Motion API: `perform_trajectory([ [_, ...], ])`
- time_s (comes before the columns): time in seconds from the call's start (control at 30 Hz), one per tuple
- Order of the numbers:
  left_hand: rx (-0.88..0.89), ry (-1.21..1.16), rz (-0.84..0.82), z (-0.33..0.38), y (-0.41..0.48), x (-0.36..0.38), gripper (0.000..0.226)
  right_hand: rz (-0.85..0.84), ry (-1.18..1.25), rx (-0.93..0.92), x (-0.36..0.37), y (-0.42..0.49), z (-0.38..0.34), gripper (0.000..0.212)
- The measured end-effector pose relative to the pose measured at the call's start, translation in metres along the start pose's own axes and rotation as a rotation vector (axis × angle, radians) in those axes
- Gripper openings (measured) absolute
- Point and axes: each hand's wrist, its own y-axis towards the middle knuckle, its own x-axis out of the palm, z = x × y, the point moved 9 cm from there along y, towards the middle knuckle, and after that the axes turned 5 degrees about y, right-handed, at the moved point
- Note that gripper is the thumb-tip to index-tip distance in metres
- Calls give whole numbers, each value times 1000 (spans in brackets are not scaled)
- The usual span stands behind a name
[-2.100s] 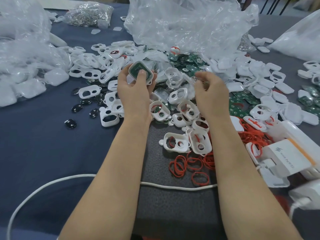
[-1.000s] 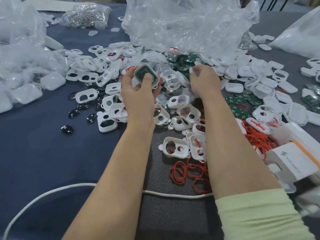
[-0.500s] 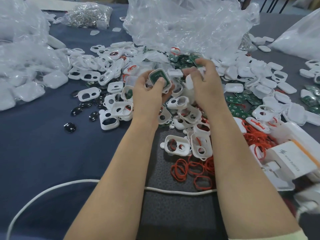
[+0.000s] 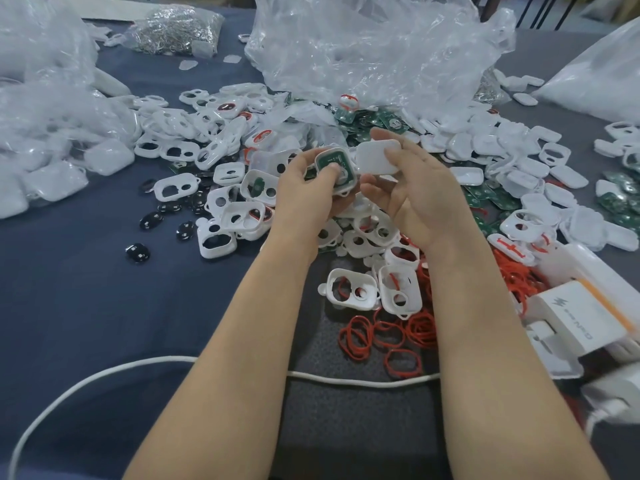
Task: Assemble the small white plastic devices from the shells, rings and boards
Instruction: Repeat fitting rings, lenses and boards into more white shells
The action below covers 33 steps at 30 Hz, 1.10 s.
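A: left hand [image 4: 308, 192] pose?
B: Forearm straight in, fingers wrapped round a white plastic shell with a green circuit board [image 4: 335, 166] seated in it, thumb pressing the board.
A: right hand [image 4: 412, 188]?
B: Palm turned inward, thumb and fingers pinching a plain white rounded plastic cover [image 4: 377, 156], just beside the shell at its 3 o'clock. Loose red rubber rings [image 4: 381, 334] lie at 6 o'clock of both hands.

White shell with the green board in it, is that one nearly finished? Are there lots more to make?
Done: the green circuit board already sits inside the white plastic shell the left hand grips. In hand: the right hand pinches a plain white plastic cover beside it, not yet pressed on. Left: lots; loose holed white shells, red rubber rings and spare green boards lie heaped around.
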Motion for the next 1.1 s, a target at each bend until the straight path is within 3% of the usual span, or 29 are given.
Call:
perform_trajectory([
  [0.17,9,-45,2,2,0,-1,19,24,-157,-89,-1,2,-3,30],
  [0.4,98,1,16,7,2,-3,27,121,-308,-142,-11,5,-4,17],
  [0.67,107,-76,2,9,0,-2,25,217,-296,-160,-22,7,-6,20],
  [0.9,122,-55,7,9,2,-3,30,203,-385,-196,-17,5,-9,20],
  [1.1,101,-57,13,8,1,-4,25,141,-288,-182,-7,2,-6,19],
])
